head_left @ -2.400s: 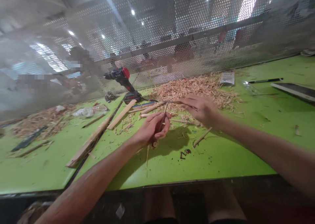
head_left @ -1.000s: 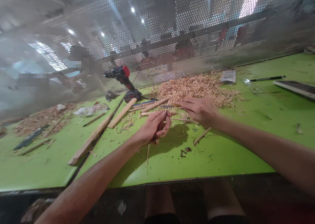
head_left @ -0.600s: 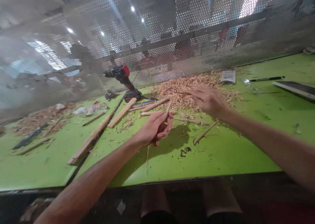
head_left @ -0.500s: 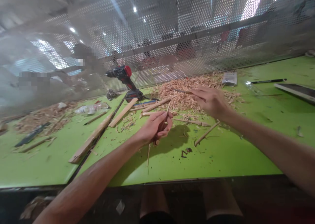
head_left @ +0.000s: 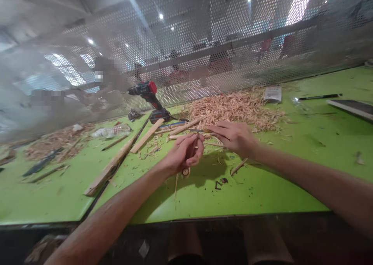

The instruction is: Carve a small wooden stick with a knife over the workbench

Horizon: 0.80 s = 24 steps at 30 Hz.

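I have my left hand (head_left: 182, 152) closed round a thin stick (head_left: 197, 136), fingers curled and thumb side up, above the green table (head_left: 276, 191) and on the near side of the heap of shavings (head_left: 233, 105). Only its tip pokes out, a grip that, I judge, steadies the wood while leaving the end open to the tool. My right hand (head_left: 237, 138) comes in palm down, fingers drawn together on a slim dark blade (head_left: 199, 130) that points across at that tip; held so flat, it can probably slide with little wrist. Whether edge and wood actually touch, I can't tell from here. Just under my left palm there's a round wooden end (head_left: 185, 172); I can't make out whether I'm gripping that too. The drill (head_left: 150, 98) stands upright on its base beyond the flat strip (head_left: 147, 136), well apart from both hands, likely so its body is out of their way. A short stick (head_left: 239, 166) lies on the near side of my right hand, and the pen (head_left: 320, 96) sits far off to the right, beyond my forearm's path.
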{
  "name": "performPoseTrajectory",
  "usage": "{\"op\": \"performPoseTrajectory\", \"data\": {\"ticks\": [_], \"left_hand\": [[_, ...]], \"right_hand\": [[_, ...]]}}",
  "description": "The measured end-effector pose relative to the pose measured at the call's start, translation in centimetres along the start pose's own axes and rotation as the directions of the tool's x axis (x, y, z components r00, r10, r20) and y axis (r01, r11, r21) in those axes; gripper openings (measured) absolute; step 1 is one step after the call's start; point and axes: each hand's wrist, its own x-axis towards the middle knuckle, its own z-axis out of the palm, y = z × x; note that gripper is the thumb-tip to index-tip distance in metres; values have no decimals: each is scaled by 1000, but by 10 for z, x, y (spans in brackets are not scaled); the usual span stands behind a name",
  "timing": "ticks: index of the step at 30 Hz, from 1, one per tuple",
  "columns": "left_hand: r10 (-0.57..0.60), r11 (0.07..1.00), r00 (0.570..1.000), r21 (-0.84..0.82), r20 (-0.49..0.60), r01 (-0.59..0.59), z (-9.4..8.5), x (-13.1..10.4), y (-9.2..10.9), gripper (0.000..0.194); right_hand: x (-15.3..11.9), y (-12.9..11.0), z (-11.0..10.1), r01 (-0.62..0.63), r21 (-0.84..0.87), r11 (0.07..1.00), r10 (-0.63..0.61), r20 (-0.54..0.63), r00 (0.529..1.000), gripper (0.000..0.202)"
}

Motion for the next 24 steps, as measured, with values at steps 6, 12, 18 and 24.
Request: {"op": "performPoseTrajectory", "data": {"ticks": [6,12,18,24], "left_hand": [[-16,1000,1000,6,-16,17,3,-1,2,19],[9,1000,1000,16,-4,-9,2,-1,1,21],[22,999,1000,27,9,-22,-1,-2,0,23],[13,999,1000,38,23,-14,-2,0,1,22]], "right_hand": [[0,1,1,-31,-1,1000,31,11,999,43],[-1,4,2,37,-97,995,-40,-25,999,39],[0,5,-1,81,-180,980,-96,-77,992,36],[-1,6,-1,67,-175,982,-76,-46,996,40]]}}
